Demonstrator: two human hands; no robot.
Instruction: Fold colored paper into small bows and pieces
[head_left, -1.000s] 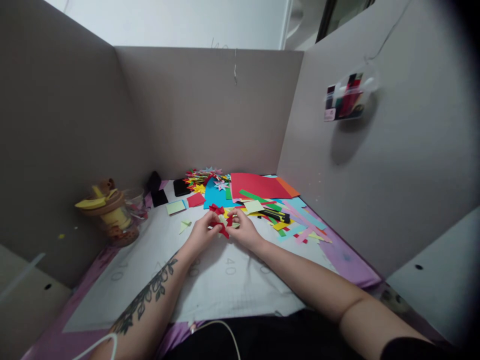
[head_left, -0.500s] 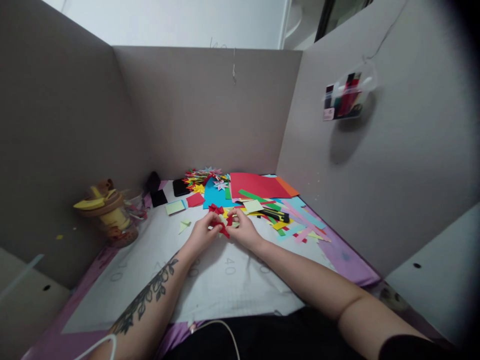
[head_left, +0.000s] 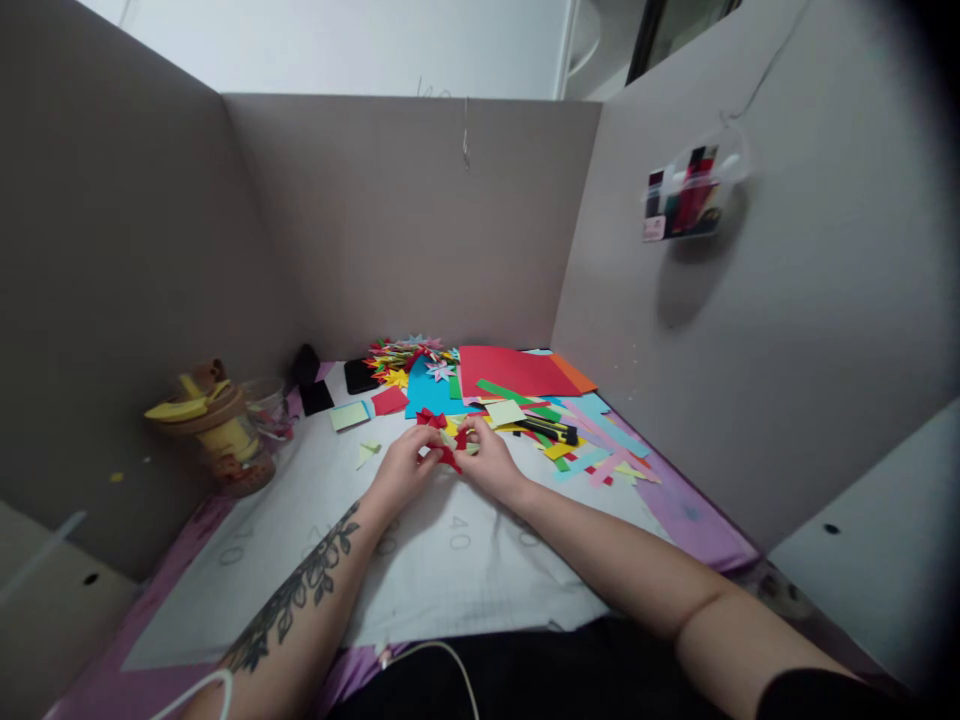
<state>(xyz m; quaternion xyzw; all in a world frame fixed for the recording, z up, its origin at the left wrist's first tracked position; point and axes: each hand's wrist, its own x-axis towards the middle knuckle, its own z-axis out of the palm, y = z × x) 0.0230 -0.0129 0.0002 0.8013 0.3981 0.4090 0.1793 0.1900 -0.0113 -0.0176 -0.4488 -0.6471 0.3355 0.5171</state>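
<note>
Both of my hands meet over the white sheet (head_left: 315, 560), holding a red and pale-green folded paper piece (head_left: 448, 457) between them. My left hand (head_left: 409, 462) pinches its left side with thumb and fingers. On the other side, my right hand (head_left: 486, 460) is closed on the right part of the same piece. Fingers cover much of it, so its exact shape is hidden. Just beyond the hands lies a red folded paper (head_left: 430, 417). To the left rests a small pale-green folded piece (head_left: 367, 453).
Behind are a red paper sheet (head_left: 517, 370), a pile of folded paper stars (head_left: 397, 355) and a black phone (head_left: 361, 376). Coloured strips (head_left: 607, 430) and a black-and-yellow cutter (head_left: 551, 430) lie right. A pot (head_left: 232, 430) stands left. Grey panels (head_left: 420, 220) enclose the table.
Almost nothing differs. Both hands keep hold of the red and pale-green folded paper in the same spot, with only slight finger movement; the view has shifted very slightly.
</note>
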